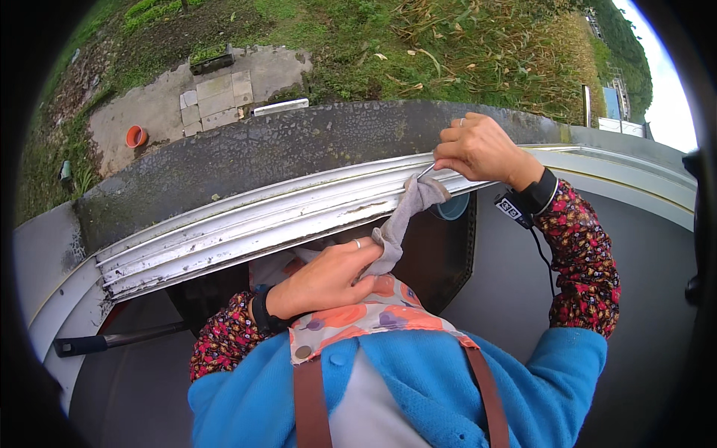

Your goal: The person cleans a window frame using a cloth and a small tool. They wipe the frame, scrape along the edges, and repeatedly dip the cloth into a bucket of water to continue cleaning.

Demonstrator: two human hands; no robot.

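Note:
Before me runs a white window frame with a grooved sliding track (269, 218), specked with dark dirt. My right hand (484, 150) is above the track, its fingers closed around a thin metal rod (426, 170). The rod's lower end goes into a grey cloth (417, 199) bunched over the grooves, so its tip is hidden. From there the cloth hangs twisted toward my body. My left hand (330, 274) grips its lower part between thumb and fingers, close to my floral apron (386, 313).
Outside the track lies a weathered concrete ledge (280, 140), with a drop to the ground and an orange bucket (135, 137) below. A blue container (452, 207) is under the frame's inner edge. A black-handled pole (84, 345) juts out at left. A cabled device (511, 208) hangs by my right wrist.

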